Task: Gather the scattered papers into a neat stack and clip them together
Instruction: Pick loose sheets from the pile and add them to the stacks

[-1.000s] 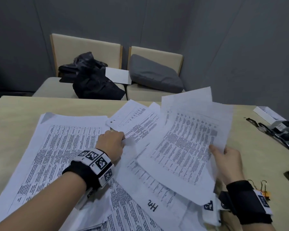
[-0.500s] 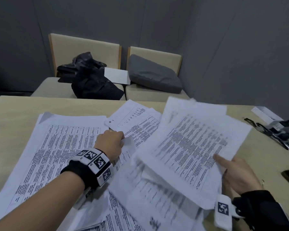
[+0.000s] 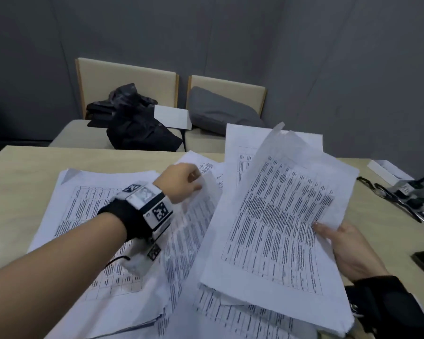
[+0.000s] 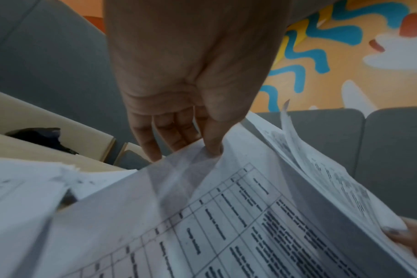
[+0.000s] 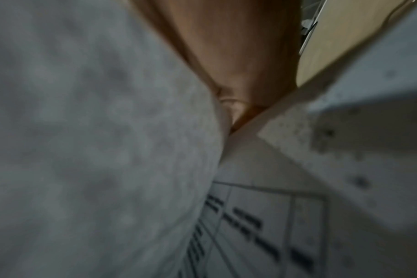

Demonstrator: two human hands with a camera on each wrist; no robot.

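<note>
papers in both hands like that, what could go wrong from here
1. The right hand grips its fanned sheaf by one edge only; the loose, uneven sheets could slide out.
2. The left hand pinches a single sheet at its corner, which may crease or tear if pulled.
3. Many printed sheets lie spread across the table; some lie under the left forearm and could be dragged askew.
</note>
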